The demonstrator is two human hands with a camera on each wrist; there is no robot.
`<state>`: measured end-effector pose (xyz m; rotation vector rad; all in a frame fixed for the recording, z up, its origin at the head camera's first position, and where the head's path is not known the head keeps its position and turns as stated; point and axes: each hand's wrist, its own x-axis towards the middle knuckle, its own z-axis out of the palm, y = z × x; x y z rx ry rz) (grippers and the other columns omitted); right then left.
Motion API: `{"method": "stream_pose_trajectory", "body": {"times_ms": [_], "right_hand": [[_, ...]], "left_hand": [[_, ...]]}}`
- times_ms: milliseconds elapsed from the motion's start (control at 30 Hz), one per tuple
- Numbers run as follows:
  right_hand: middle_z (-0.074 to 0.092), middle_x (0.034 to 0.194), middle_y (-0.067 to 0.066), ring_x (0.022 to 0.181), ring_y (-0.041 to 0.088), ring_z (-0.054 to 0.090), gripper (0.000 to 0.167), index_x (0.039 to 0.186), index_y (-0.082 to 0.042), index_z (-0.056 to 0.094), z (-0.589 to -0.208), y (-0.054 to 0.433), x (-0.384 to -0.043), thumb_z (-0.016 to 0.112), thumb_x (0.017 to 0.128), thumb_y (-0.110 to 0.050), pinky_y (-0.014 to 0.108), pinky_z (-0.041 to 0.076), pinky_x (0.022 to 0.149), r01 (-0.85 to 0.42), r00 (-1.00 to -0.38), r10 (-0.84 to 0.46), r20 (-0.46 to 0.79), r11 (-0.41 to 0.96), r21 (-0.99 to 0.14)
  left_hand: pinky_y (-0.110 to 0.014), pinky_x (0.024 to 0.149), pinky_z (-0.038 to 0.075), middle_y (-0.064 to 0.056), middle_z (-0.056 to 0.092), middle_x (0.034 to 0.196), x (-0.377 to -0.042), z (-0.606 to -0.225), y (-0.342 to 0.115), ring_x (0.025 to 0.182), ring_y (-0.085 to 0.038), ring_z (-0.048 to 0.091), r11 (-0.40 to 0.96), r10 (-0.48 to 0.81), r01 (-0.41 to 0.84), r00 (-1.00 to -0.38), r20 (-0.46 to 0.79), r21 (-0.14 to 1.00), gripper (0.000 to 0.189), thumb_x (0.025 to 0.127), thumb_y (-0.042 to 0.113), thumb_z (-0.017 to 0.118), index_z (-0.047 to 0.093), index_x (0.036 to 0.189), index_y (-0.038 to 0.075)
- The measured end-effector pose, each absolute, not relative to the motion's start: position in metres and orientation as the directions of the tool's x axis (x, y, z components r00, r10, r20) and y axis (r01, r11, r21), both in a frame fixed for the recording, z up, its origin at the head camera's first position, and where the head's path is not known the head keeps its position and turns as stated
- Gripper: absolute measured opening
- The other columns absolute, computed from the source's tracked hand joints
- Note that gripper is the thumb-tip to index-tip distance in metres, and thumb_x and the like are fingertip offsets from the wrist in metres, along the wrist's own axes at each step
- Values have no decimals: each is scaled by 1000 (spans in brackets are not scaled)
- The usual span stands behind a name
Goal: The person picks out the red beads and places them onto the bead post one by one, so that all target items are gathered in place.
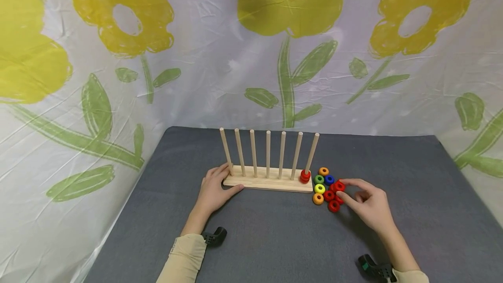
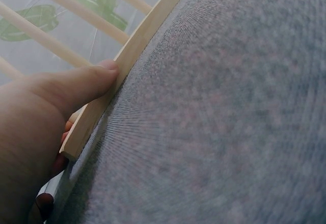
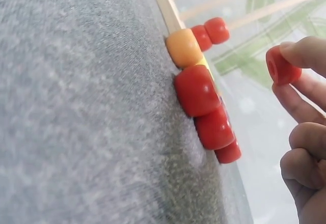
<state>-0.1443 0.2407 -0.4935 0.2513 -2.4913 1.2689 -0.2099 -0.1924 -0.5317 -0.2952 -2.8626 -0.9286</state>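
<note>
A pale wooden peg board with a row of several upright pegs stands on the table. Its left end is gripped by my left hand, the thumb along the front edge and the other fingers round the end, partly hidden. Two red beads are stacked low on the rightmost peg. My right hand pinches a red bead between thumb and fingers, held above the loose beads. Just right of the board lies a cluster of loose red beads, with orange, yellow, green and blue ones among them.
The loose cluster includes a blue bead, a green bead, a yellow bead and an orange bead. A dark grey cloth covers the table. Behind it hangs a flower-printed curtain.
</note>
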Motion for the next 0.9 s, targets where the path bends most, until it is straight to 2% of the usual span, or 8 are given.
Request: {"method": "stream_pose_trajectory", "body": {"times_ms": [400, 900], "right_hand": [[33, 49, -6, 44, -10, 20, 34, 116, -16, 80, -492, 238, -149, 89, 86, -5, 26, 24, 39, -337, -913, -12, 407, 583, -739], [34, 52, -6, 45, -4, 23, 32, 117, -16, 80, -486, 232, -153, 89, 87, -9, 26, 25, 40, -351, -911, -36, 410, 587, -730]], "left_hand": [[-67, 113, 34, -14, 47, 164, -210, -530, -192, 149, -43, 39, 790, 150, 220, -974, 167, 572, 78, 92, 47, 82, 56, 155, 10], [-66, 112, 35, -14, 48, 163, -209, -532, -192, 149, -42, 40, 796, 141, 213, -975, 169, 566, 79, 92, 48, 83, 56, 156, 10]]}}
